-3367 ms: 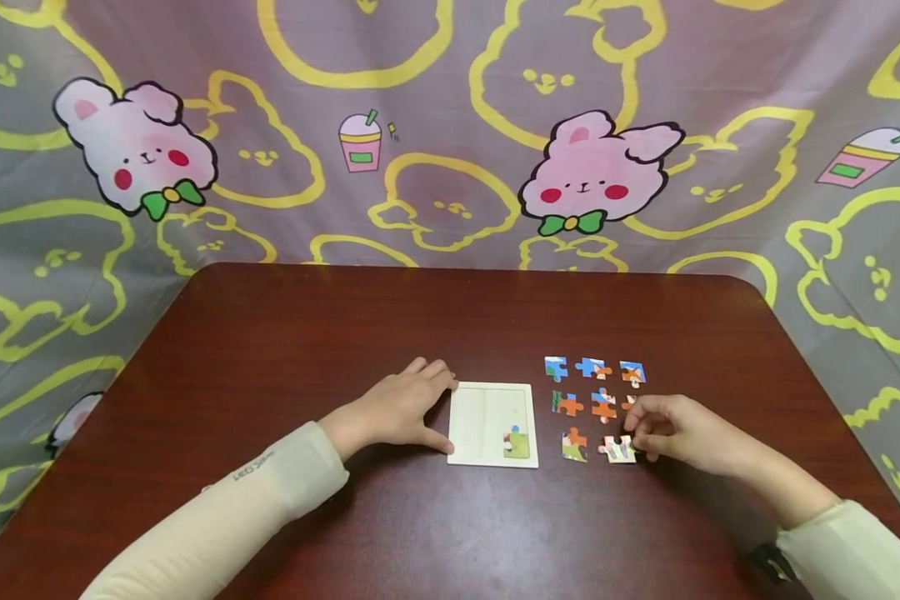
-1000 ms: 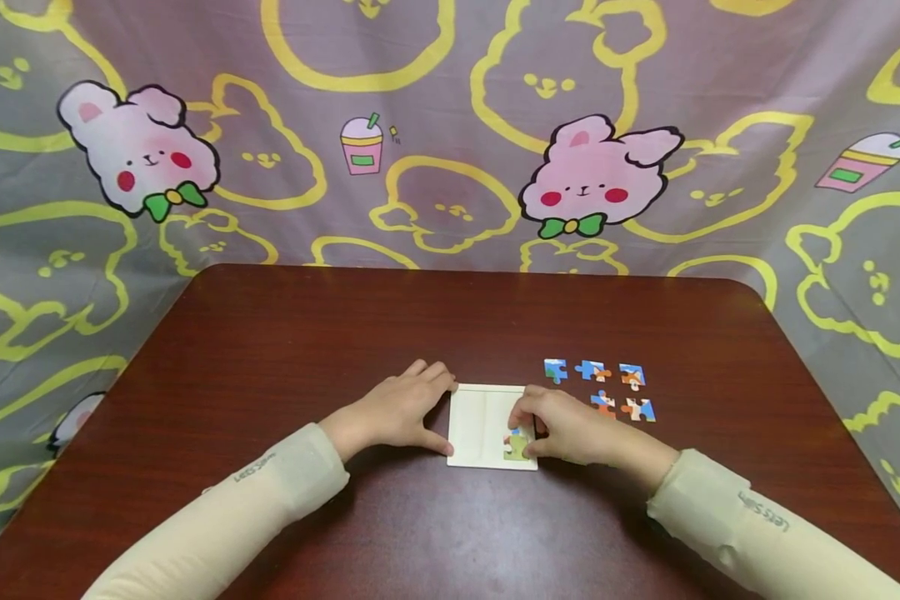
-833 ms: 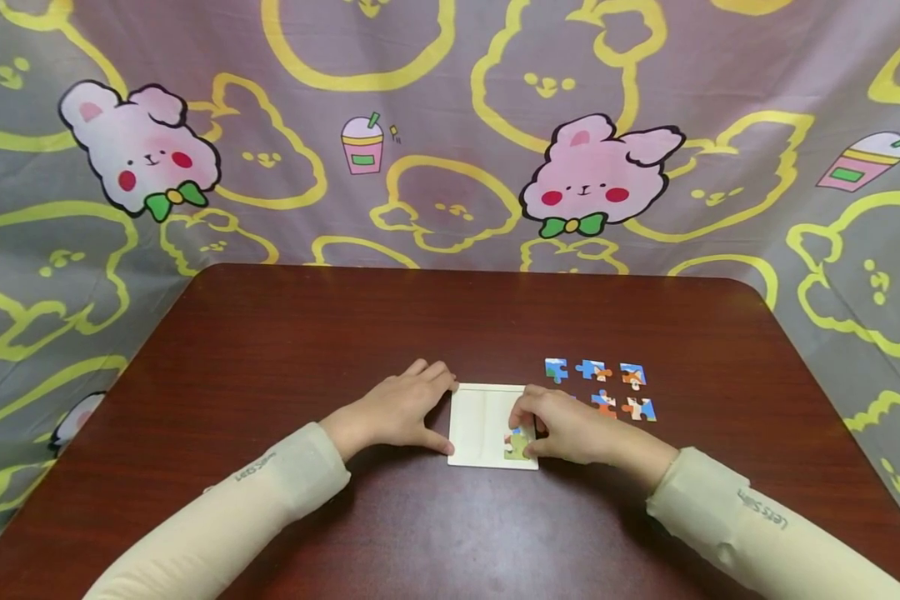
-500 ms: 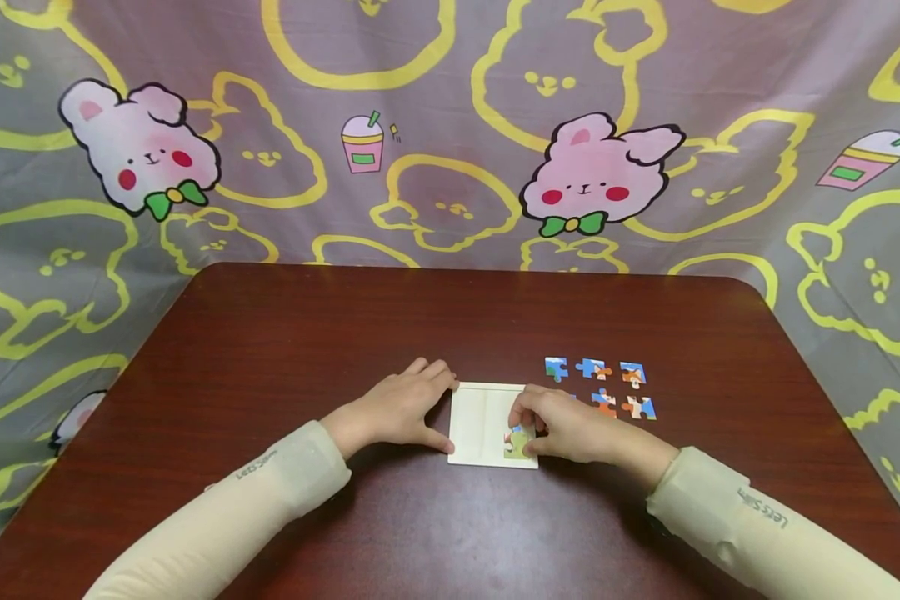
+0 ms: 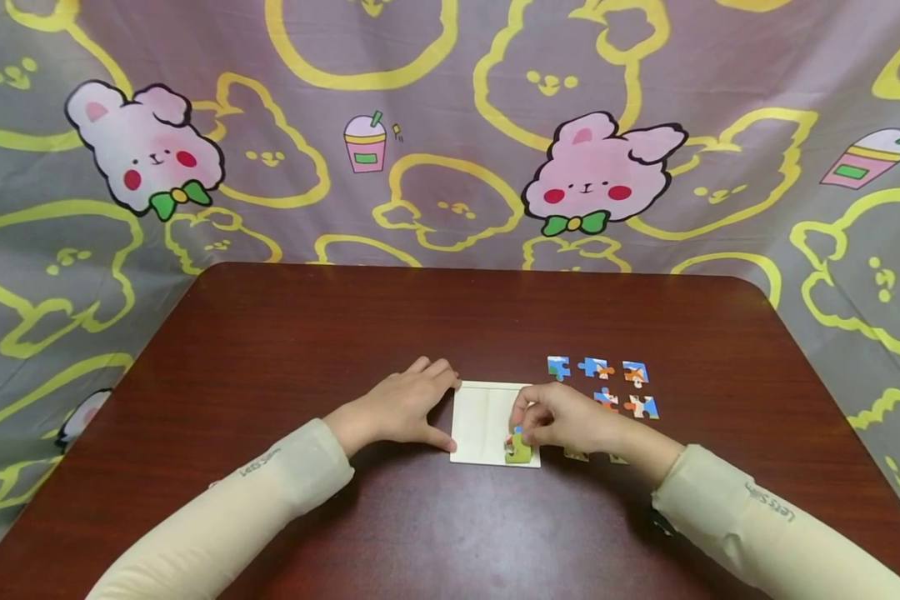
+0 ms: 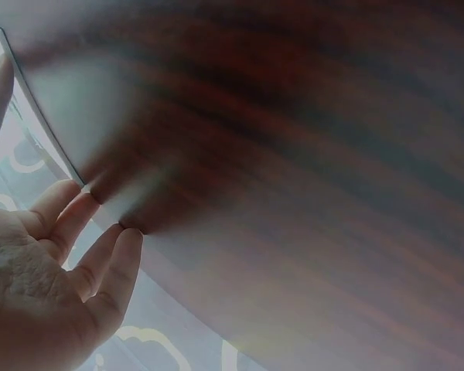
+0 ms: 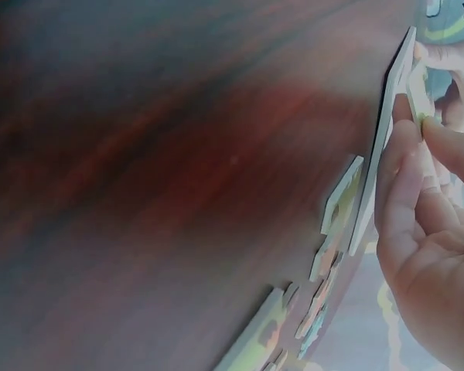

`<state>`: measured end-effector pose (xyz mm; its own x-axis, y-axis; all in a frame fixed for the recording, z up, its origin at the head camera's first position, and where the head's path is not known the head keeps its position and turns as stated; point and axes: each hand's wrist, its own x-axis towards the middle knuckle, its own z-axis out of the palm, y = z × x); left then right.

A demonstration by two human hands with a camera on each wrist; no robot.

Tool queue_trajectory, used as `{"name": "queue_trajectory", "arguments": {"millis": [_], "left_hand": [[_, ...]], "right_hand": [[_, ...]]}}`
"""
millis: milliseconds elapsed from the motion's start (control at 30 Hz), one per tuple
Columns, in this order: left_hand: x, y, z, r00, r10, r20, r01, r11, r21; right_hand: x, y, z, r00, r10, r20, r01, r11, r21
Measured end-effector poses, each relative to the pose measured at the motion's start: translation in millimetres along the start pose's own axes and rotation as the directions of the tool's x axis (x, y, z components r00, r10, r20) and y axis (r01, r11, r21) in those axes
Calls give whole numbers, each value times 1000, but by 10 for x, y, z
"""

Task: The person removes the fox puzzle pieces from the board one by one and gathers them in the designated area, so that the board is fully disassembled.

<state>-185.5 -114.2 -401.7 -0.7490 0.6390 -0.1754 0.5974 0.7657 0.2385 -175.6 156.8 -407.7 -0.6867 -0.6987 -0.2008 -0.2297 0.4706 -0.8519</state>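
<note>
A cream puzzle tray (image 5: 471, 421) lies flat on the table. My left hand (image 5: 401, 408) spreads along its left side, the thumb at the near corner and fingertips at the far one. Over the tray's near right corner, my right hand (image 5: 570, 421) pinches a green jigsaw piece (image 5: 521, 452) with a bit of red and blue. In the right wrist view, that jigsaw piece (image 7: 419, 97) stands tilted between thumb and fingers, above the tray's edge (image 7: 383, 131). The left wrist view has the left hand (image 6: 31, 286) with its fingertips on the tabletop.
Loose jigsaw pieces lie right of the tray: a blue-and-green piece (image 5: 558, 367), a blue-and-orange piece (image 5: 596, 368), a fox-face piece (image 5: 635, 372) and several others. The right hand partly covers some. Behind the brown table (image 5: 330, 325) hangs a patterned curtain (image 5: 450, 125).
My right hand has moved left from the loose pieces to the tray. The green piece, earlier flat in the tray's corner, is now tilted up in its fingers. The left hand has stayed put.
</note>
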Motion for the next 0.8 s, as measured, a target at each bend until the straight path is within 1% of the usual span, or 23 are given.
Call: {"name": "queue_trajectory", "arguments": {"millis": [100,367,700,800], "left_hand": [[-3,4,-4,1000,-2,-4,2,1000,-2],[-13,11,-5,1000,-4,-5,4,1000,-10],[-13,10,2,1000,-5,-5,5,1000,-1],[-15,9,1,1000,-5,-6,5,1000,-2]], "right_hand": [[7,-2,-6,1000,5,16,-6,999,43],[3,-3,-6,1000,9,21,-11,996,92],[-47,42,-45,999,-27,-23,28,997,74],[-75,48,-70,999,-26,-39,29,997,76]]}}
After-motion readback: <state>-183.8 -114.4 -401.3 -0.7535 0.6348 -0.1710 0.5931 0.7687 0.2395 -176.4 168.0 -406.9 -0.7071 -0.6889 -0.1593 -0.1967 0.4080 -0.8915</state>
